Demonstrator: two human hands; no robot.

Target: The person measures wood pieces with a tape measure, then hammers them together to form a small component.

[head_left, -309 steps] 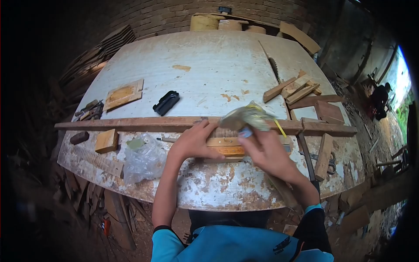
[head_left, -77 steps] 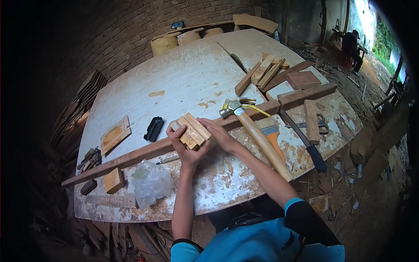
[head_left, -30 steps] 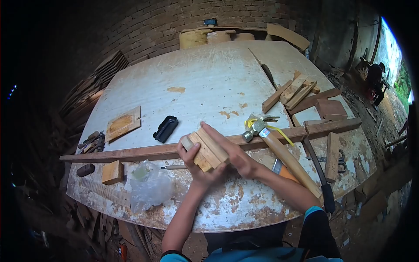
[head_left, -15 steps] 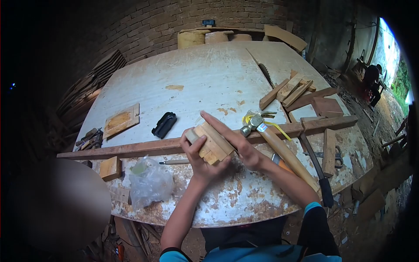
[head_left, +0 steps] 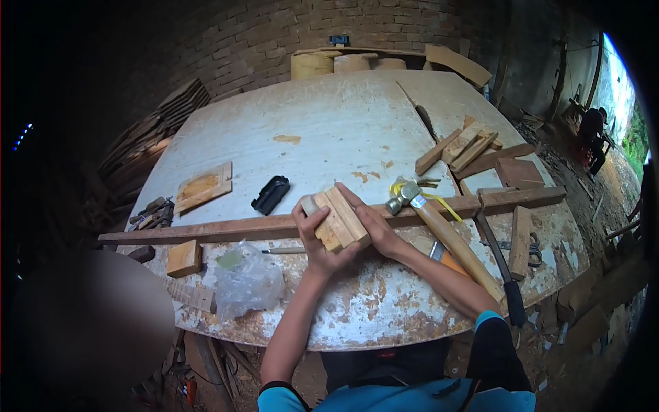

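Observation:
Above the near part of the table, a pale wooden block [head_left: 340,220] with a stepped, grooved upper side is tilted between my hands. My left hand [head_left: 321,240] is wrapped round its left and near sides, thumb across the top face. Along the block's right side lies my right hand [head_left: 376,230], its fingers reaching to the far corner and touching the wood; the palm side is hidden. A hammer [head_left: 446,237] lies just right of my right hand. Under the block, a long wooden beam [head_left: 240,230] crosses the table. A thin pencil-like tool [head_left: 285,251] rests left of my left wrist.
The worn table [head_left: 329,123] has a saw blade in a slot [head_left: 424,120]. Wood offcuts [head_left: 460,145], a dark-handled tool [head_left: 504,264] and scissors [head_left: 534,248] lie right. A black case [head_left: 271,194], plastic bag [head_left: 250,285] and wood block [head_left: 184,259] lie left.
My right hand has come in from its raised, flat pose and now lies along the block's right side. My left hand keeps its hold. The view has shifted slightly.

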